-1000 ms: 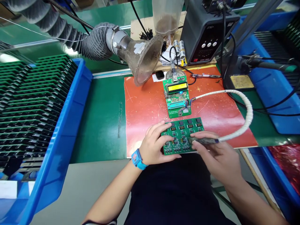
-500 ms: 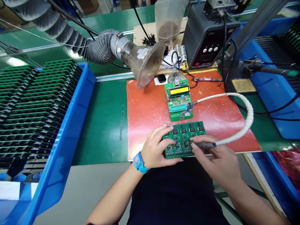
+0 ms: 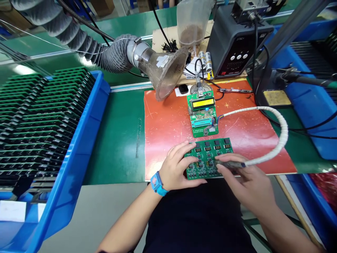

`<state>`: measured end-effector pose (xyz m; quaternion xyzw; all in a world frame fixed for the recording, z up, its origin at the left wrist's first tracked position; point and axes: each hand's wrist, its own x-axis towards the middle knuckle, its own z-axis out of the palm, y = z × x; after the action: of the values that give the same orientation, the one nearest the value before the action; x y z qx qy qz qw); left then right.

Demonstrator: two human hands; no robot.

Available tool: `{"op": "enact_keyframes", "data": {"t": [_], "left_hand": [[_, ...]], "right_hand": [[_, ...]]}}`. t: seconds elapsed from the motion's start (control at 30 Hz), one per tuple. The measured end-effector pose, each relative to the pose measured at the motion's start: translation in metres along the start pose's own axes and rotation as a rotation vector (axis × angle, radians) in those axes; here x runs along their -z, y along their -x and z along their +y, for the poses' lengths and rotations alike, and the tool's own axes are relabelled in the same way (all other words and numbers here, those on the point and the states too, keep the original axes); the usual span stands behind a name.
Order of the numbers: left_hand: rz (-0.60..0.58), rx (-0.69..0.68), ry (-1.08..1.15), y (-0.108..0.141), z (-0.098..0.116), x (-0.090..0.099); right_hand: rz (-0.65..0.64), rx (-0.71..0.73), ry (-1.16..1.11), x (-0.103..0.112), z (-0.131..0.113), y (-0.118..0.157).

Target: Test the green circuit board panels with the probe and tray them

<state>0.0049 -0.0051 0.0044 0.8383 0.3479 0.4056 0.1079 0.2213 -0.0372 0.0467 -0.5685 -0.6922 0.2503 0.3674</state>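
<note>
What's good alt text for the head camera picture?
A person's left hand holds a green circuit board while the right hand holds a probe over it. Beyond, another board with a yellow screen lies on a red mat.

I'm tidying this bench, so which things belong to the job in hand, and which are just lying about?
In use:
circuit board, left hand on it
probe, in the right hand
white cable, joining probe to screen board

Apparently just lying about:
thin tool
small black object
yellow pad
</note>
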Motion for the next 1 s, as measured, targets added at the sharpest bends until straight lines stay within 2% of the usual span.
{"op": "enact_keyframes", "data": {"t": [0.37,1.0], "left_hand": [[0.012,0.004,0.021,0.0001,-0.0001,-0.0004],[-0.038,0.038,-0.059,0.0015,0.0021,0.0005]], "right_hand": [[-0.007,-0.02,-0.019,-0.001,-0.0002,-0.0003],[0.007,-0.001,-0.048,-0.002,0.0015,-0.0007]]}}
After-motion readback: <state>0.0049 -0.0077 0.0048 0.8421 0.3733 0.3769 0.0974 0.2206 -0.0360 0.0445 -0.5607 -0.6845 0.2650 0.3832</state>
